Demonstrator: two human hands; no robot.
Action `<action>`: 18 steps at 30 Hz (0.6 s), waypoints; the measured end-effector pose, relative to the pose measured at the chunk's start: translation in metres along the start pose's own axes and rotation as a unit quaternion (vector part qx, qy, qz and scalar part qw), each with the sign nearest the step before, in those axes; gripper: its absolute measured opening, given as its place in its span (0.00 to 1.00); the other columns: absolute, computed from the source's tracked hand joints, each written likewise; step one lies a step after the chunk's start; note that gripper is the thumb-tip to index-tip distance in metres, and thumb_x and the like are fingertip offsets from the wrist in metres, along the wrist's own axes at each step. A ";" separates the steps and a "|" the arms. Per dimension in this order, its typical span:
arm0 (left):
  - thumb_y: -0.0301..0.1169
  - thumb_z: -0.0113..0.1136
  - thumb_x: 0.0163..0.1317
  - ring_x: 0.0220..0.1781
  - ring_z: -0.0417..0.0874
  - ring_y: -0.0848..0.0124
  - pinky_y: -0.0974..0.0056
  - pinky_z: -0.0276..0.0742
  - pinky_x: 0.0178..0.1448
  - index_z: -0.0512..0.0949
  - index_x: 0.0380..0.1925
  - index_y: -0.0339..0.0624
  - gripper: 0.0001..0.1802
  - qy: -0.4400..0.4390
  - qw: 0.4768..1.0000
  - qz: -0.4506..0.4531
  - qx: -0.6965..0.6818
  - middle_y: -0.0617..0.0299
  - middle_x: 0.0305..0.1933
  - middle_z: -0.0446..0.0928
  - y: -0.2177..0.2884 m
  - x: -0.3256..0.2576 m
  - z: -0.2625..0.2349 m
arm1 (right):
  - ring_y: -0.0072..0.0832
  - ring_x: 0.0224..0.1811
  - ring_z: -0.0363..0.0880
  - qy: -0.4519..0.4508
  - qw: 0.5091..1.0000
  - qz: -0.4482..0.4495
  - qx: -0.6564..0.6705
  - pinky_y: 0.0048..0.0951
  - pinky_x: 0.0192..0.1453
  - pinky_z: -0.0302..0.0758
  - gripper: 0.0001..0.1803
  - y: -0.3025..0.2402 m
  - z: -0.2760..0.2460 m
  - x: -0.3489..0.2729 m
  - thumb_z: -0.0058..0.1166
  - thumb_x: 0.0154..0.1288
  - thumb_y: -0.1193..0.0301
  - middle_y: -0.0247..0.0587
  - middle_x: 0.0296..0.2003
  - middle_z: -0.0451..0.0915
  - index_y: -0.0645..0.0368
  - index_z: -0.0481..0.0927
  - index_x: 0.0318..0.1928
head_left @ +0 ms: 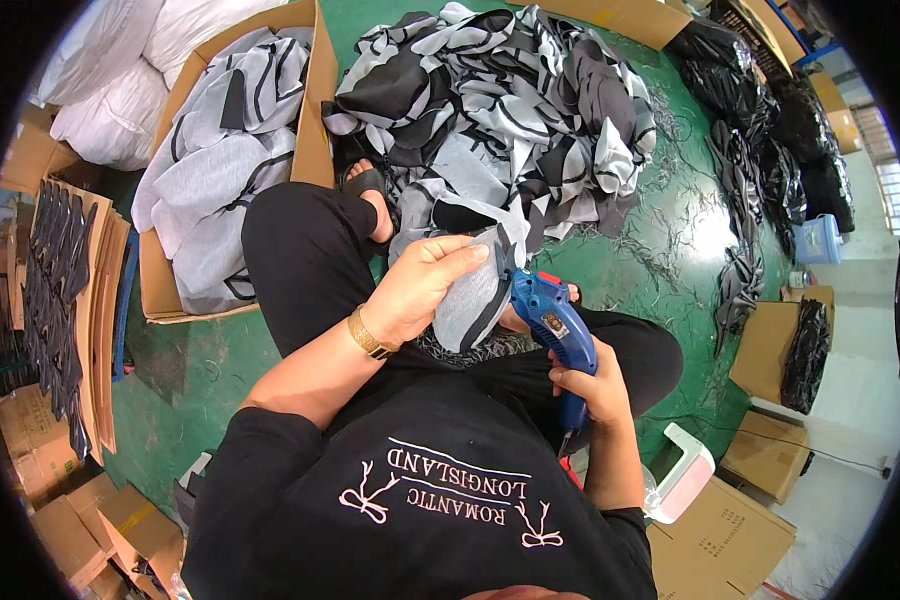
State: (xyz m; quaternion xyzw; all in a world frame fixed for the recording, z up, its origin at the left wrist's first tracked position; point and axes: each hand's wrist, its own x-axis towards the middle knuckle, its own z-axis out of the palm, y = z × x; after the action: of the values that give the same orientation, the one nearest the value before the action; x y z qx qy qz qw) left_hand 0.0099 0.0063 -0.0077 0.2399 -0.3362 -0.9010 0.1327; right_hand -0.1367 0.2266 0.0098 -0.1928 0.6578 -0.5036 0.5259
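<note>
My left hand (420, 285) grips a grey fabric piece with black edging (470, 300) and holds it over my lap. My right hand (590, 385) is closed around the handle of a blue hand-held power tool (555, 320), whose tip touches the right edge of the fabric. A gold bracelet (370, 335) circles my left wrist. I sit with black trousers (300, 250) crossed, one foot in a black sandal (368, 190) stretched forward.
A large heap of grey, white and black fabric pieces (500, 110) lies ahead on the green floor (670, 250). A cardboard box (315, 120) at the left holds more pieces. Black pieces (760, 170), more boxes (770, 340) and a white stool (685, 470) stand to the right.
</note>
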 end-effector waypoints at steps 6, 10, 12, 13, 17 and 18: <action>0.31 0.54 0.66 0.32 0.75 0.86 0.76 0.71 0.37 0.79 0.42 0.33 0.12 0.000 0.993 0.053 0.102 0.70 0.34 0.78 0.000 -0.003 -0.001 | 0.25 0.22 0.75 0.001 1.000 -0.002 0.021 0.25 0.27 0.74 0.19 0.000 0.001 0.002 0.59 0.42 0.77 0.39 0.28 0.76 0.69 0.75 0.39; 0.31 0.55 0.66 0.28 0.65 0.89 0.78 0.63 0.32 0.79 0.40 0.35 0.11 0.001 0.979 0.079 0.186 0.76 0.28 0.72 0.001 -0.004 -0.006 | 0.25 0.22 0.74 -0.002 1.000 -0.010 0.012 0.25 0.26 0.74 0.18 -0.005 0.002 0.001 0.58 0.42 0.76 0.38 0.26 0.75 0.69 0.75 0.38; 0.31 0.55 0.65 0.28 0.63 0.89 0.78 0.61 0.31 0.80 0.39 0.35 0.10 0.004 0.974 0.082 0.213 0.77 0.27 0.70 0.003 -0.005 -0.006 | 0.24 0.22 0.74 0.000 1.000 -0.015 -0.004 0.25 0.26 0.74 0.19 -0.006 0.001 0.001 0.59 0.42 0.76 0.38 0.26 0.75 0.69 0.75 0.38; 0.31 0.55 0.65 0.28 0.64 0.88 0.77 0.62 0.31 0.80 0.38 0.35 0.10 0.011 0.971 0.074 0.229 0.77 0.26 0.70 0.004 -0.005 -0.005 | 0.24 0.22 0.74 0.001 1.000 -0.014 -0.004 0.25 0.26 0.74 0.19 -0.007 0.000 0.000 0.59 0.42 0.76 0.38 0.26 0.75 0.69 0.75 0.38; 0.30 0.56 0.64 0.28 0.65 0.86 0.75 0.63 0.30 0.79 0.35 0.33 0.10 0.003 0.948 0.071 0.309 0.76 0.25 0.70 0.020 -0.010 0.004 | 0.24 0.22 0.74 0.000 1.000 -0.016 -0.022 0.25 0.26 0.74 0.19 -0.015 -0.002 0.001 0.59 0.41 0.76 0.38 0.26 0.75 0.69 0.75 0.38; 0.30 0.56 0.64 0.28 0.65 0.86 0.75 0.63 0.30 0.79 0.35 0.33 0.10 0.004 0.948 0.071 0.309 0.76 0.25 0.70 0.019 -0.008 0.001 | 0.24 0.22 0.74 0.000 1.000 -0.017 -0.020 0.25 0.26 0.74 0.19 -0.017 -0.002 0.003 0.59 0.41 0.76 0.38 0.26 0.75 0.69 0.75 0.38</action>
State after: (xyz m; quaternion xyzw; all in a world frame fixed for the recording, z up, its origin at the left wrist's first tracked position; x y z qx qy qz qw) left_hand 0.0176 -0.0042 0.0079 0.2486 -0.6138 -0.7401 0.1169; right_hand -0.1444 0.2184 0.0230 -0.2143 0.6644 -0.4991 0.5134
